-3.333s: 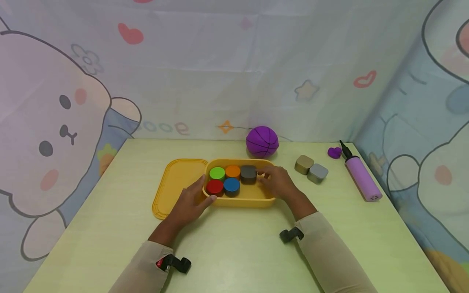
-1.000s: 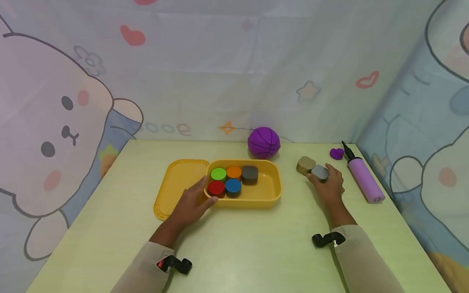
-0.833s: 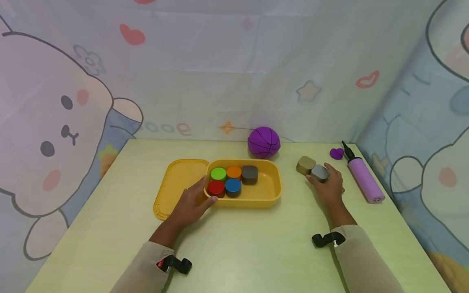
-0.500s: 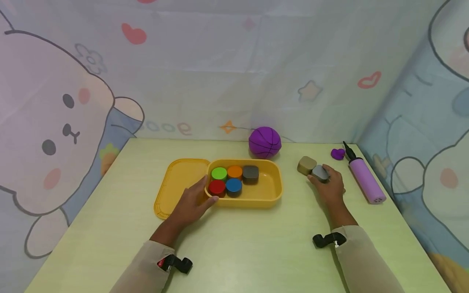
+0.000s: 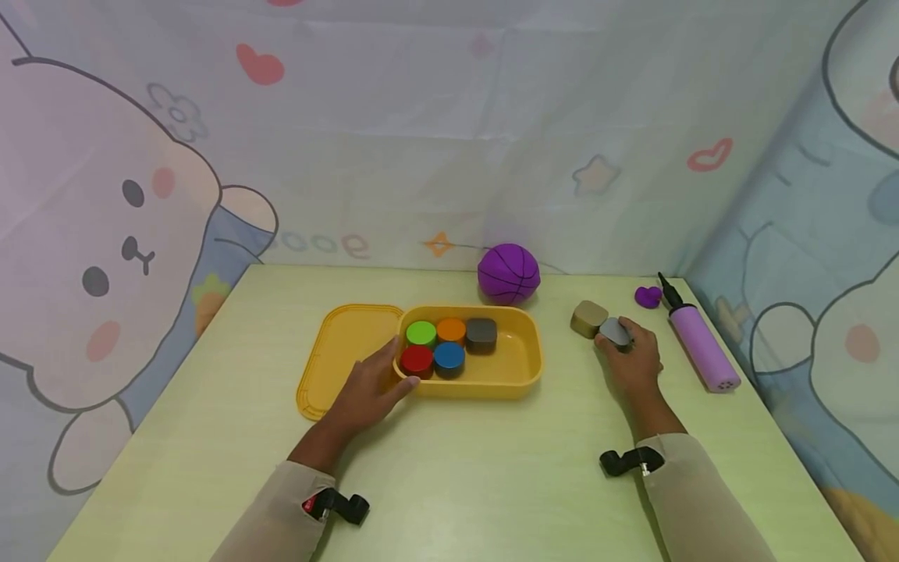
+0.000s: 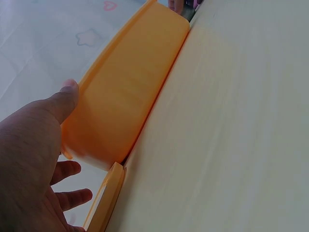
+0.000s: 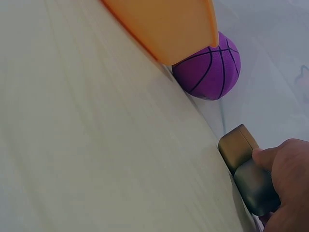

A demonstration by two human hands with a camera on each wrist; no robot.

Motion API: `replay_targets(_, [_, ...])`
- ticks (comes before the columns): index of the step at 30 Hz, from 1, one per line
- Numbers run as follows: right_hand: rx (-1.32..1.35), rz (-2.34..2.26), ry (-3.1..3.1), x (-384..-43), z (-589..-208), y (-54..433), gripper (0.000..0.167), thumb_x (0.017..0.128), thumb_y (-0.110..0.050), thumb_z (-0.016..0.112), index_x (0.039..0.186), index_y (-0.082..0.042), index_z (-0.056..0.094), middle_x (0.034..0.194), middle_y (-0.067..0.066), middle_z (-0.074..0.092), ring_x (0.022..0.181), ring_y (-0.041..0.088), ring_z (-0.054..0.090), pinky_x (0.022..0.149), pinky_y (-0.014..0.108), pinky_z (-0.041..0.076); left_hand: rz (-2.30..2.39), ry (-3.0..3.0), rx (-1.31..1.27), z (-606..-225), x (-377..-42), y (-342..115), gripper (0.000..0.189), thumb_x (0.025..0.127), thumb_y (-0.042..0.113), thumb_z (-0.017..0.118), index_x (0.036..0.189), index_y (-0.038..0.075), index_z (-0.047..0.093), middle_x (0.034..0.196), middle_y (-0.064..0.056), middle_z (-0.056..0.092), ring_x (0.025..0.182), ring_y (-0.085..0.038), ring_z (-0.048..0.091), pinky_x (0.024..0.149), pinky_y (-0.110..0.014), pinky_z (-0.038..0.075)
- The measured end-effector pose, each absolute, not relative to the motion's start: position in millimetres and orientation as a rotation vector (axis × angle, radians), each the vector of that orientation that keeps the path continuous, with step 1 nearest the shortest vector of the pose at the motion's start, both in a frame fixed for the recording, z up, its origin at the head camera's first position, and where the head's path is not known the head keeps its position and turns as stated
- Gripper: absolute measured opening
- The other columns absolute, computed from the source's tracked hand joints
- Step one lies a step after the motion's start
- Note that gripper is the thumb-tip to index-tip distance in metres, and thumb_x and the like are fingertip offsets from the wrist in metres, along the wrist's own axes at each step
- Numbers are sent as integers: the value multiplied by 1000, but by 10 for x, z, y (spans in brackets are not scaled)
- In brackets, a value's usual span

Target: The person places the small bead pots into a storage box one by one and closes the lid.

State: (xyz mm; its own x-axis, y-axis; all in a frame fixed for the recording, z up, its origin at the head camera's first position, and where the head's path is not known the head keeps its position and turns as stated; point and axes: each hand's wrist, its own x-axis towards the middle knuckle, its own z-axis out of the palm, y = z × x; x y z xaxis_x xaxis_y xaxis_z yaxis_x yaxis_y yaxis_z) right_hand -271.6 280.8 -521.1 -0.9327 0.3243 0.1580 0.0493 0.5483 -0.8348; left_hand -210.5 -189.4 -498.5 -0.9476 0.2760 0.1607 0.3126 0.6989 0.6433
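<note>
My right hand [image 5: 634,359] pinches a silver-grey rounded-square block [image 5: 615,332] between thumb and fingers, low over the table. Against or very near it stands a gold rounded-square block [image 5: 588,319]; the right wrist view shows the gold block [image 7: 237,149] touching or just behind the silver one [image 7: 256,187]. My left hand [image 5: 365,390] rests at the left end of a yellow box [image 5: 477,389], thumb on its front rim and fingers loosely spread. Inside sit green [image 5: 421,334], orange [image 5: 451,331], red [image 5: 417,361] and blue [image 5: 449,359] round pieces and a dark grey rounded-square block [image 5: 481,335].
A yellow lid [image 5: 330,359] lies left of the box, partly under my left hand. Behind the box is a purple ball [image 5: 509,274]. At the right edge lie a lilac hand pump [image 5: 704,347] and a small purple heart-shaped thing [image 5: 648,297]. A printed cloth [image 5: 393,156] hangs behind.
My right hand has left the dark grey block in the box and moved right to the silver-grey block. Lately its thumb has shifted slightly on that block. My left hand has stayed put.
</note>
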Motion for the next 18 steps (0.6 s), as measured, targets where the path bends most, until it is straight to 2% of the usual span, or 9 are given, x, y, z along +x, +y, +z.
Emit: replay_targets(18, [-335, 1392, -2405, -2696, -5202, 2780, 67, 103, -32, 75, 162, -9, 52, 163, 27, 49, 154, 48, 43, 123, 70, 20, -1082, -2845, -495, -5014, -2116, -1899, 91, 107, 49, 68, 174, 9, 24, 179, -11, 32, 166, -41, 33, 128, -82, 15])
